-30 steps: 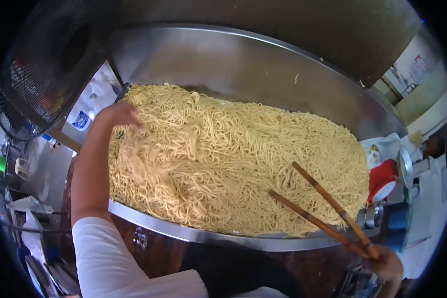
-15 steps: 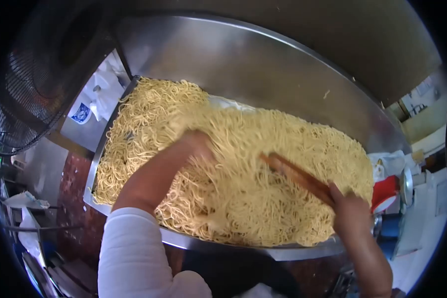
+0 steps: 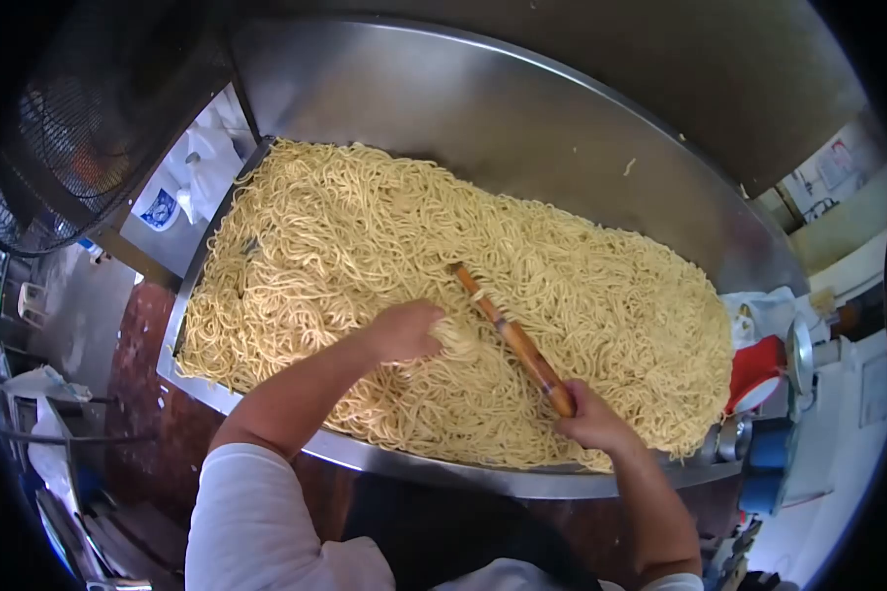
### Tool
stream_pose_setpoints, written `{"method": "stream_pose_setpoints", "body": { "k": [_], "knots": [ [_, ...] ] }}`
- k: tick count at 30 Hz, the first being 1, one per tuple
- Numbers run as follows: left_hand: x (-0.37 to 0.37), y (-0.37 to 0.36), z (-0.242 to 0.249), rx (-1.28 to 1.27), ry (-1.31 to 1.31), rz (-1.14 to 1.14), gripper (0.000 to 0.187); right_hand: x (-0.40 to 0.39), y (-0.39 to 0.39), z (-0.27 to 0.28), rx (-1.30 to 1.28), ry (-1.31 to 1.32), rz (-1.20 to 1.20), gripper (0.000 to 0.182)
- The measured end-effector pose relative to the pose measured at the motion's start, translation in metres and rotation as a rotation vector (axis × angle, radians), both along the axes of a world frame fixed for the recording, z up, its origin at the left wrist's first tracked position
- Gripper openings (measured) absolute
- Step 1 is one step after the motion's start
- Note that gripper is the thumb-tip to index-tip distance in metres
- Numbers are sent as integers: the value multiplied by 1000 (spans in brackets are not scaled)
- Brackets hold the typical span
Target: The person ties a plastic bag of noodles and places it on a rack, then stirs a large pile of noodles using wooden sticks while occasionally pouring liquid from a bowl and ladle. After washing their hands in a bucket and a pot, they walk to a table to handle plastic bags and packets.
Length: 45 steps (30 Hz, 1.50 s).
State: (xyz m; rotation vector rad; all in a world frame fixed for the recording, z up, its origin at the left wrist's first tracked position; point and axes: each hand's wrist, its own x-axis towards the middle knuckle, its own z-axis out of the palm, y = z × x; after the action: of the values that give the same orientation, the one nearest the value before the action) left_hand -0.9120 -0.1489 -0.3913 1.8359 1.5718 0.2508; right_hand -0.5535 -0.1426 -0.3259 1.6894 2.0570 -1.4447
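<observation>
A thick bed of yellow noodles [image 3: 601, 295] covers a wide metal tray [image 3: 365, 451]. Near the middle of it, my left hand [image 3: 409, 330] is closed on some noodles; its fingertips are partly buried and slightly blurred. My right hand [image 3: 593, 422], close to the tray's front rim, grips the lower end of a brown wooden stick [image 3: 522, 350]. The stick slants up and left, its far tip in the noodles and a few strands lying across it.
A tall metal back panel [image 3: 522, 108] rises behind the tray. To the left stand a large fan [image 3: 54, 167] and a white bucket [image 3: 158, 209] with a blue label. On the right are a red object [image 3: 756, 374], a round metal lid [image 3: 800, 355] and blue containers [image 3: 767, 463].
My right hand has drawn the stick left and toward me. My left hand has moved slightly right and down. Noodles blurred in motion before now lie mostly still, covering the back-edge gap.
</observation>
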Motion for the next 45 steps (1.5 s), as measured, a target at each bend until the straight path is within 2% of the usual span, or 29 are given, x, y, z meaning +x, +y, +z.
{"method": "stream_pose_setpoints", "body": {
  "k": [1, 2, 4, 6, 7, 8, 10, 12, 15, 17, 21, 22, 23, 25, 27, 29, 31, 33, 34, 35, 36, 37, 39, 41, 43, 44, 45],
  "knots": [
    [5, 1, 13, -65, -116, 43, 42, 6, -6, 8, 5, 6, -5, 69],
    [7, 3, 32, -61, -106, 36, 42, 10, -13, 23, 127, 19, 25, 73],
    [3, 8, 79, -151, -424, 420, 37, 33, -25, 45, 398, 6, 143, 75],
    [-3, 8, 139, -21, -521, 585, 34, 59, -36, 79, 446, -45, 139, 68],
    [-7, 8, 164, 151, -586, 571, 35, 71, -41, 97, 495, -107, 155, 63],
    [-18, 17, 175, 350, -470, 596, 38, 83, -46, 111, 501, -105, 149, 63],
    [-29, 27, 213, 447, -911, 543, 42, 103, -59, 136, 482, -133, 79, 55],
    [-21, 21, 264, 463, -1084, 536, 47, 114, -71, 163, 505, -200, 78, 53],
    [-20, 16, 313, 480, -1102, 298, 48, 125, -89, 190, 587, -302, 69, 51],
    [-33, 22, 330, 540, -946, 181, 46, 130, -100, 200, 637, -364, 76, 51],
    [-12, 28, 320, 503, -956, 165, 46, 139, -111, 211, 667, -398, 86, 51],
    [-12, 37, 303, 432, -813, 294, 41, 141, -114, 210, 664, -384, 68, 51],
    [-12, 38, 298, 306, -714, 318, 37, 143, -115, 210, 662, -367, 53, 50],
    [-7, 35, 284, 225, -724, 384, 34, 146, -116, 210, 647, -390, 58, 50],
    [4, 27, 250, 213, -900, 501, 38, 143, -112, 201, 634, -402, 74, 50],
    [17, 17, 205, 163, -1065, 568, 37, 135, -103, 170, 619, -371, 107, 53],
    [38, -1, 174, -26, -1200, 663, 35, 110, -85, 97, 617, -300, 62, 55],
    [54, -19, 141, -96, -1344, 775, 31, 82, -67, 23, 604, -22, 23, 56],
    [55, -25, 120, -100, -1344, 789, 31, 69, -56, -2, 626, -36, 75, 56],
    [56, -30, 100, -96, -1466, 666, 32, 50, -52, -9, 645, -52, 129, 56],
    [56, -35, 82, -89, -1588, 540, 34, 32, -47, -9, 846, -1, 193, 52],
    [60, -41, 79, -92, -1597, 560, 34, 5, -38, 7, 1047, 53, 260, 49],
    [67, -55, 79, -60, -1566, 479, 36, -47, -24, 39, 688, 385, 171, 34],
    [68, -62, 73, -70, -1547, 449, 32, -95, -15, 44, 191, 656, -53, 24],
    [69, -70, 69, -16, -1334, 507, 32, -126, -14, 30, 164, 735, -102, 24],
    [64, -71, 72, 16, -1258, 511, 25, -137, -12, 23, 145, 815, -163, 25],
    [60, -74, 70, 30, -1264, 533, 25, -143, -11, 19, 135, 811, -139, 25]
  ]
}}
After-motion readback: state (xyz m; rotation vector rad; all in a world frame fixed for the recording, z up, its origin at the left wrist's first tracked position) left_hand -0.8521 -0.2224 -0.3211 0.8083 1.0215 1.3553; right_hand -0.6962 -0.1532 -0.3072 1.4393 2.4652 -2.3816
